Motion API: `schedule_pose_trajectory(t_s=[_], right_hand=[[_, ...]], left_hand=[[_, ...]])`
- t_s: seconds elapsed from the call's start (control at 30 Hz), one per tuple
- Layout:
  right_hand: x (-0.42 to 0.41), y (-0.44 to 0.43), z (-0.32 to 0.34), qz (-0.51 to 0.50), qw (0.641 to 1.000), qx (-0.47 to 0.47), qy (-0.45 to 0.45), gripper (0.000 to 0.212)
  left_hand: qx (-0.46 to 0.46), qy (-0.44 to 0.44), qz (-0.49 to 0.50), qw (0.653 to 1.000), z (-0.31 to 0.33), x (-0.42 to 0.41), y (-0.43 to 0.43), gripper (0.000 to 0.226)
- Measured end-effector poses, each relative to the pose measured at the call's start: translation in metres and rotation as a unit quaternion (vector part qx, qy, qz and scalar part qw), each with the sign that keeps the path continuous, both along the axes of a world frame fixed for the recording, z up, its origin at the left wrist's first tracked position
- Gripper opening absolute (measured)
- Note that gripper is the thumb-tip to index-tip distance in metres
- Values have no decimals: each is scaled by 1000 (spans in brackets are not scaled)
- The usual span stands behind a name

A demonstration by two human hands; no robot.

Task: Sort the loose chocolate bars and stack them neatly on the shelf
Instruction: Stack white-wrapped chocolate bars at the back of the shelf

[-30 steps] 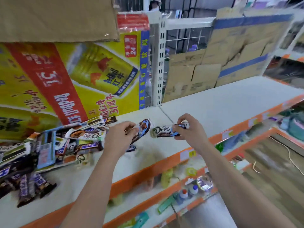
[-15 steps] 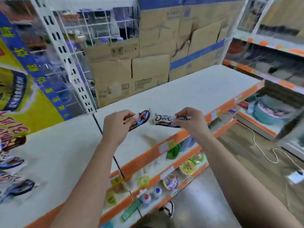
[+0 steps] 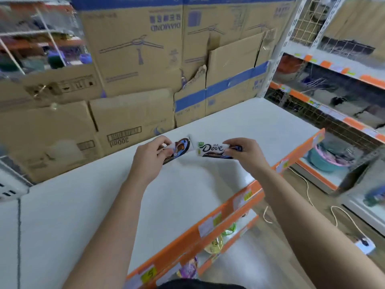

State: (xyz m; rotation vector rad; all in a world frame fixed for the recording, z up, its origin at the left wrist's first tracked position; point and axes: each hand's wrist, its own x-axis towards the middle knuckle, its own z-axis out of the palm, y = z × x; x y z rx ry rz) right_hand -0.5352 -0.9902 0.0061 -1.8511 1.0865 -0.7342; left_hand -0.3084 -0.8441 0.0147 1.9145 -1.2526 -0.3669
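While cardboard boxes [image 3: 135,59] stood stacked along its back edge, one white shelf [image 3: 104,215] with an orange front edge lay below two hands. Both hands were over the middle of the shelf, nearer its back edge, and each pinched one bar, two bars in all. The left hand [image 3: 149,161] gripped the left bar [image 3: 181,146] by its near end, the bar tilted up toward the right. The right hand [image 3: 245,155] gripped the right bar [image 3: 211,149], marked Dove, by its right end, roughly level. The bars' free ends were just apart.
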Motion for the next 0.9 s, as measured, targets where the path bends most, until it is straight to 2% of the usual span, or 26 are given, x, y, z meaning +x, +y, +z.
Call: schedule_pose_trajectory(t_s=[0.17, 0.23, 0.33, 0.57, 0.73, 0.9], right_hand=[[-4, -70, -22, 46, 999, -3, 25, 15], [-3, -101, -26, 54, 998, -4, 10, 14], [-4, -154, -29, 81, 997, -16, -2, 15], [4, -260, -29, 215, 974, -15, 64, 22], [14, -303, -25, 254, 955, -105, 108, 19], [22, -317, -21, 303, 934, -166, 94, 20]], left_hand=[[18, 22, 24, 999, -2, -14, -52, 10], [30, 40, 49, 998, -5, -20, -71, 15], [42, 34, 101, 993, -11, -32, -99, 15], [21, 37, 199, 979, -19, -85, -154, 7], [1, 52, 255, 966, -23, -114, -178, 8], [25, 14, 267, 963, -23, -132, -187, 6]])
